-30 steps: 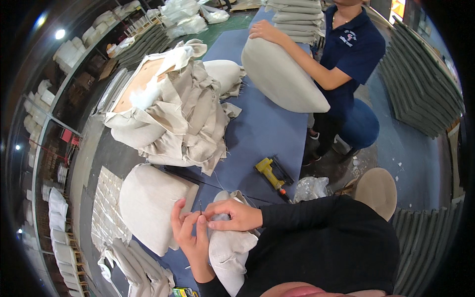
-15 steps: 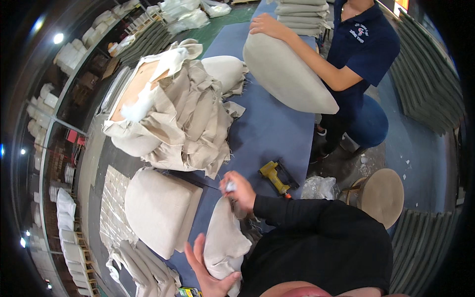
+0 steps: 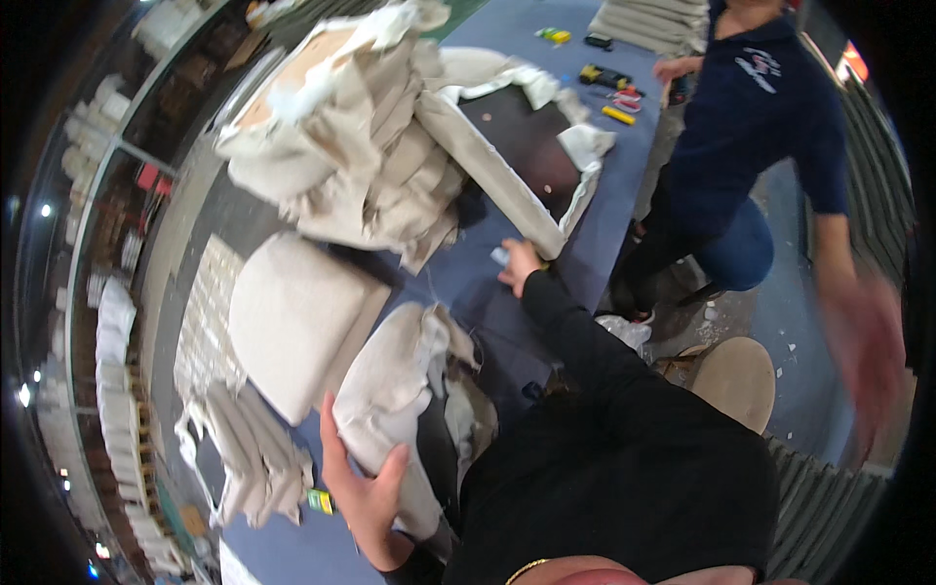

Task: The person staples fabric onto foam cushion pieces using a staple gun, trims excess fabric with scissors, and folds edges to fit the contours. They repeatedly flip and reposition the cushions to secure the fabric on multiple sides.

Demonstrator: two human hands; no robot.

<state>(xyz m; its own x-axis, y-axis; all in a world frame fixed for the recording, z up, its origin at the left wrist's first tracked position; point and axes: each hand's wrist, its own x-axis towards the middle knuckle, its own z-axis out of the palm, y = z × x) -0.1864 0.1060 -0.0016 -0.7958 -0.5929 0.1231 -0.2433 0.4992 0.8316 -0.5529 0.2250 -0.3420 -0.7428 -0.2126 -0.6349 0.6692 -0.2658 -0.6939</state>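
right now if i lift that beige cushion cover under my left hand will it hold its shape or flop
Probably flop: the cushion cover is wrinkled, with loose flaps hanging open at its top. It looks soft, likely light for its size. The left hand cups its lower end, so the far end would likely sag.

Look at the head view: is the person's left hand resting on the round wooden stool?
No: the left hand grips the beige cushion cover lying on the blue table, while the stool stands apart on the floor.
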